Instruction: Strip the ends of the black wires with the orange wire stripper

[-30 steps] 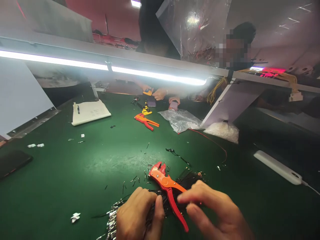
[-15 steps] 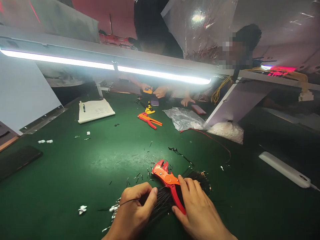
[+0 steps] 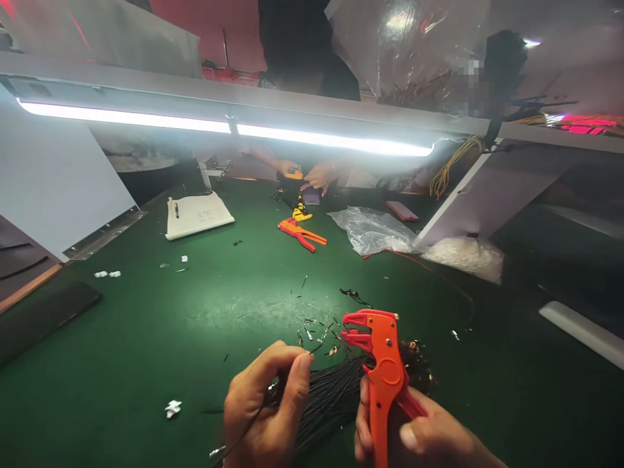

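My left hand (image 3: 270, 403) pinches a thin black wire (image 3: 316, 349) between thumb and forefinger, its short end poking out to the right. Around the handles of an orange and red wire stripper (image 3: 385, 364) my right hand (image 3: 419, 429) is closed. The tool stands upright, its jaws apart and pointing left toward the wire end, with a gap between them. Beneath both hands lies a bundle of black wires (image 3: 331, 393); bare copper ends (image 3: 419, 351) show at its right. Cut scraps of black insulation (image 3: 312, 328) are scattered beyond the hands.
Farther back lie a second wire stripper (image 3: 302, 235), a yellow and black tool (image 3: 301, 211), a clear plastic bag (image 3: 370, 231) and a notebook (image 3: 199, 218). A light bar (image 3: 331, 140) crosses above the table. Another person's hands (image 3: 319, 175) work at the far side.
My right hand has picked the wire stripper up off the wire bundle and turned it upright. My left hand now holds the wire with its end pointing toward the jaws.
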{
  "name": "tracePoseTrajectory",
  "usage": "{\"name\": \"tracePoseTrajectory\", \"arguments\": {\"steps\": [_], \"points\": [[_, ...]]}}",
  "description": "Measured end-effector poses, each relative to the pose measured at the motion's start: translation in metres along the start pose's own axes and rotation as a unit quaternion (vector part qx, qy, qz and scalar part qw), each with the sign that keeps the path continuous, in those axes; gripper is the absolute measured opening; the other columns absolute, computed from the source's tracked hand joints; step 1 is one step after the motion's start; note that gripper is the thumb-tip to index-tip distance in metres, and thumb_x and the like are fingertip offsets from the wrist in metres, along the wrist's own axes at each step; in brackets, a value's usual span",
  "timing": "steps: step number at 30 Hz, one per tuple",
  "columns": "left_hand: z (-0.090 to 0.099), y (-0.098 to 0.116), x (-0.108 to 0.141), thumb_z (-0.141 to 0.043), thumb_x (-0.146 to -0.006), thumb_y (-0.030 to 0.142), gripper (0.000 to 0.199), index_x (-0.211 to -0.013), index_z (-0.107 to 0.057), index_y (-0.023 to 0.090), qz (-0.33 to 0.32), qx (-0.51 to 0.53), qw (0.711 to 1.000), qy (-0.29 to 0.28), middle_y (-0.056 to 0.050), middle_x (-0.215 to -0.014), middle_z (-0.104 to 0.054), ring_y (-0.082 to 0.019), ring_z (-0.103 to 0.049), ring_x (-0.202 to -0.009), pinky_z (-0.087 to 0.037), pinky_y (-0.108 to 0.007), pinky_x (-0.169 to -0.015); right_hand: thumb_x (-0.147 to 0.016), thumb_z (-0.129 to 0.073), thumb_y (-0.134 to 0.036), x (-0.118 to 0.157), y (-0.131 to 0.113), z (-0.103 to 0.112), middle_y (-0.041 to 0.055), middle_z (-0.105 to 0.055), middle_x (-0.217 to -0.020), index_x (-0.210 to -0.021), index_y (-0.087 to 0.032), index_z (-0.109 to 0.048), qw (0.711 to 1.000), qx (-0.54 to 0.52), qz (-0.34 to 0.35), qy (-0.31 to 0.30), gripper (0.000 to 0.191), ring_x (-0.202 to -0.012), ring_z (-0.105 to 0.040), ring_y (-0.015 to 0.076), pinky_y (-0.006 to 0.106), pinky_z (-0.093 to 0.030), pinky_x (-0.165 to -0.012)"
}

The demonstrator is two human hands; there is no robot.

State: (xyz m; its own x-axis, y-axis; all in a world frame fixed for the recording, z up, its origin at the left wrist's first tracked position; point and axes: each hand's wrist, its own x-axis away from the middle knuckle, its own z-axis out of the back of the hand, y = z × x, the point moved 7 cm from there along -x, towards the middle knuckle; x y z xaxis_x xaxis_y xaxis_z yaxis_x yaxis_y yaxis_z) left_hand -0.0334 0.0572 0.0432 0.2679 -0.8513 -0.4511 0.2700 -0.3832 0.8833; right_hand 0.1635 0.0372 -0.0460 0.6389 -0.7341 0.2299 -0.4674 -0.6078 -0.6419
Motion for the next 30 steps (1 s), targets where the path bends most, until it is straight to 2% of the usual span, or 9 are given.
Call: {"name": "tracePoseTrajectory", "arguments": {"steps": [4,6,11,16,19,23,26,28,30], "points": [[-0.010,0.006,0.010,-0.061,-0.090,0.013,0.016,-0.081,-0.067,0.025,-0.084,-0.046,0.995,-0.010,0.007,-0.059,-0.056,-0.010,-0.045,-0.050,-0.037,-0.024,-0.049,-0.071,-0.079,-0.020,-0.012,0.017,-0.007,0.0043,-0.074,-0.096,-0.113,-0.022,-0.066,0.997,-0.076,0.022,-0.025,0.044,-0.091,-0.072,0.0225,0.045,-0.047,-0.092],[-0.016,0.006,0.019,-0.058,-0.090,0.011,0.019,-0.078,-0.064,0.024,-0.121,-0.073,0.990,-0.030,0.006,-0.057,-0.054,-0.011,-0.043,-0.049,-0.040,-0.025,-0.051,-0.070,-0.082,-0.025,-0.015,0.016,-0.012,0.0050,-0.073,-0.094,-0.112,-0.020,-0.064,0.997,-0.061,0.025,-0.025,0.047,-0.087,-0.071,0.0211,0.040,-0.049,-0.086],[-0.019,0.001,0.026,-0.056,-0.091,0.013,0.021,-0.074,-0.061,0.026,-0.114,-0.143,0.983,-0.017,0.007,-0.054,-0.054,-0.011,-0.042,-0.044,-0.051,-0.027,-0.063,-0.063,-0.078,-0.030,-0.020,0.009,-0.019,0.0059,-0.068,-0.081,-0.113,-0.015,-0.060,0.998,-0.003,0.003,-0.056,0.055,-0.080,-0.061,0.0209,0.031,-0.044,-0.075],[-0.018,0.014,0.022,-0.055,-0.091,0.012,0.019,-0.080,-0.058,0.027,-0.180,-0.180,0.967,0.015,0.008,-0.054,-0.060,-0.013,-0.056,-0.047,-0.046,-0.024,-0.053,-0.066,-0.077,-0.041,-0.024,0.019,-0.008,0.0053,-0.064,-0.083,-0.114,-0.017,-0.055,0.994,0.081,0.000,-0.075,0.058,-0.075,-0.054,0.0190,0.029,-0.038,-0.070],[-0.027,0.015,0.023,-0.053,-0.092,0.011,0.022,-0.075,-0.054,0.026,-0.211,-0.177,0.961,-0.033,0.009,-0.048,-0.052,-0.011,-0.043,-0.038,-0.038,-0.025,-0.045,-0.069,-0.074,-0.055,-0.024,0.026,-0.007,0.0056,-0.060,-0.083,-0.106,-0.018,-0.056,0.989,0.127,0.007,-0.076,0.055,-0.074,-0.054,0.0200,0.032,-0.041,-0.070],[-0.037,0.011,0.030,-0.046,-0.098,0.015,0.038,-0.061,-0.043,0.024,-0.229,-0.175,0.953,-0.096,0.007,-0.042,-0.036,-0.011,-0.031,-0.036,-0.021,-0.027,-0.038,-0.071,-0.071,-0.057,-0.023,0.023,-0.012,0.0029,-0.056,-0.076,-0.096,-0.018,-0.060,0.985,0.166,0.018,-0.050,0.048,-0.072,-0.052,0.0198,0.033,-0.041,-0.070],[-0.040,0.010,0.036,-0.044,-0.099,0.018,0.041,-0.059,-0.044,0.023,-0.242,-0.180,0.948,-0.099,0.006,-0.043,-0.035,-0.011,-0.031,-0.038,-0.018,-0.027,-0.038,-0.074,-0.069,-0.053,-0.025,0.012,-0.025,0.0015,-0.051,-0.074,-0.084,-0.018,-0.058,0.982,0.172,0.045,-0.069,0.038,-0.069,-0.046,0.0171,0.030,-0.037,-0.066],[-0.040,0.009,0.039,-0.048,-0.095,0.014,0.036,-0.060,-0.046,0.023,-0.242,-0.169,0.951,-0.095,0.007,-0.044,-0.035,-0.010,-0.030,-0.039,-0.018,-0.027,-0.039,-0.077,-0.068,-0.051,-0.026,0.007,-0.038,0.0009,-0.048,-0.073,-0.081,-0.018,-0.056,0.980,0.159,0.054,-0.111,0.035,-0.067,-0.042,0.0158,0.029,-0.035,-0.064],[-0.040,0.008,0.039,-0.053,-0.087,0.008,0.031,-0.061,-0.045,0.024,-0.235,-0.158,0.954,-0.097,0.007,-0.044,-0.036,-0.010,-0.031,-0.039,-0.018,-0.027,-0.040,-0.077,-0.068,-0.049,-0.025,0.004,-0.043,0.0002,-0.045,-0.074,-0.082,-0.019,-0.054,0.982,0.144,0.051,-0.109,0.033,-0.066,-0.038,0.0148,0.029,-0.032,-0.063]]}}
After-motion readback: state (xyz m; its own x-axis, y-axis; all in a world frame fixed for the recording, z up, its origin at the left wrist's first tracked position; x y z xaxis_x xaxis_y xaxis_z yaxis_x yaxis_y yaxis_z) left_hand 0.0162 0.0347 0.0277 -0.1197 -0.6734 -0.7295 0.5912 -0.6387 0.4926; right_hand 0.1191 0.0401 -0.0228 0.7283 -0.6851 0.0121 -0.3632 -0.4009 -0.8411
